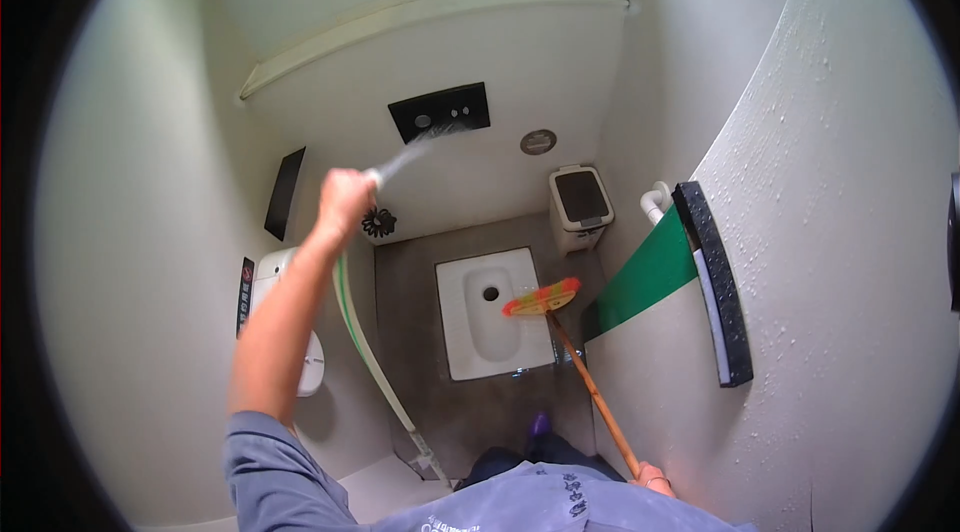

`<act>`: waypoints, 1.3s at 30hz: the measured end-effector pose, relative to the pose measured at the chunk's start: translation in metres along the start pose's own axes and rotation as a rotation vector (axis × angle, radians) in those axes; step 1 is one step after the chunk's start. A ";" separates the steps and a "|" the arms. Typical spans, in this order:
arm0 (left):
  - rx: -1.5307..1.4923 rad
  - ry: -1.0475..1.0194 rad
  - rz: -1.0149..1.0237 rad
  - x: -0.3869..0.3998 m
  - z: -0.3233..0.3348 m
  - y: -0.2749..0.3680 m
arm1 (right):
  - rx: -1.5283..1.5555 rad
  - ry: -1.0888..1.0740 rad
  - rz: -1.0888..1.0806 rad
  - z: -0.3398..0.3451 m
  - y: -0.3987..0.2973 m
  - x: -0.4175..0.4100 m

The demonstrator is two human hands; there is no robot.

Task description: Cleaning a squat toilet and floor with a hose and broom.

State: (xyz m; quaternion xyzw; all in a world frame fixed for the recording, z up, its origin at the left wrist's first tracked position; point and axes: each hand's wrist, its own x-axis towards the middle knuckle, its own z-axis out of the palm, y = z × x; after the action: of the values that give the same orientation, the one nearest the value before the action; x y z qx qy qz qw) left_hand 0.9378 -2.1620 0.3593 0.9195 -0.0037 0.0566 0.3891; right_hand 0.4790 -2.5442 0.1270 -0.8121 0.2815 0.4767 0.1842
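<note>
Stretched forward at centre left, my left hand (346, 203) grips the end of a pale hose (365, 348) with a green stripe. Water sprays from it towards the black flush panel (439, 112) on the back wall. My right hand (654, 478), low at the right, holds the wooden handle of a floor brush (546, 299). The brush has orange and yellow bristles, and its head is over the right side of the white squat toilet (495, 314). Whether the head touches the toilet cannot be told.
A lidded waste bin (581, 202) stands in the back right corner. A white pipe (655, 202) and a green panel (649, 269) are at the right. White dispensers (311, 363) line the left wall, near a black floral fitting (379, 222). The grey floor (409, 307) looks wet.
</note>
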 end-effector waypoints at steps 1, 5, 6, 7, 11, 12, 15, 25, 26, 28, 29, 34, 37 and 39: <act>0.182 0.040 0.080 0.024 -0.015 0.019 | 0.004 -0.027 0.009 -0.010 -0.004 -0.003; 0.296 0.159 0.042 0.065 -0.043 0.084 | 0.044 -0.064 -0.002 -0.027 -0.013 0.003; 0.366 0.121 0.047 0.071 -0.041 0.083 | 0.055 -0.047 -0.048 -0.027 -0.016 0.014; 0.435 0.082 0.053 0.077 -0.038 0.079 | 0.065 -0.030 -0.092 -0.024 -0.016 0.021; 0.575 -0.021 -0.129 0.064 0.021 -0.015 | 0.066 -0.047 -0.005 -0.070 -0.065 0.004; 0.519 -0.085 -0.212 0.055 0.034 -0.045 | 0.071 -0.045 -0.026 -0.083 -0.074 -0.001; 0.399 -0.199 -0.284 0.013 0.065 -0.195 | 0.038 -0.043 -0.074 -0.112 -0.103 -0.013; -0.319 -0.071 -0.998 -0.097 0.089 -0.278 | -0.180 0.009 -0.141 -0.210 -0.165 -0.023; -0.335 -0.064 -0.995 -0.097 0.086 -0.282 | -0.190 0.007 -0.139 -0.215 -0.163 -0.022; -0.349 -0.063 -1.023 -0.091 0.079 -0.285 | -0.174 0.053 -0.204 -0.220 -0.157 -0.019; -0.354 -0.071 -1.039 -0.089 0.072 -0.285 | -0.141 0.095 -0.215 -0.220 -0.159 -0.022; -0.368 -0.095 -1.123 -0.077 0.062 -0.297 | 0.054 -0.052 -0.054 -0.235 -0.146 -0.014; -0.381 -0.120 -1.146 -0.068 0.063 -0.296 | -0.042 -0.024 -0.033 -0.249 -0.149 -0.018; -0.370 -0.140 -1.149 -0.064 0.064 -0.295 | -0.158 -0.041 -0.063 -0.257 -0.157 -0.015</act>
State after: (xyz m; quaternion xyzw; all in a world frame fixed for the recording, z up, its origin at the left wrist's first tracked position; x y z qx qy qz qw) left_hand 0.8959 -2.0047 0.0975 0.6931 0.4577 -0.2247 0.5095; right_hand 0.7451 -2.5643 0.2681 -0.8227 0.2134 0.5079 0.1401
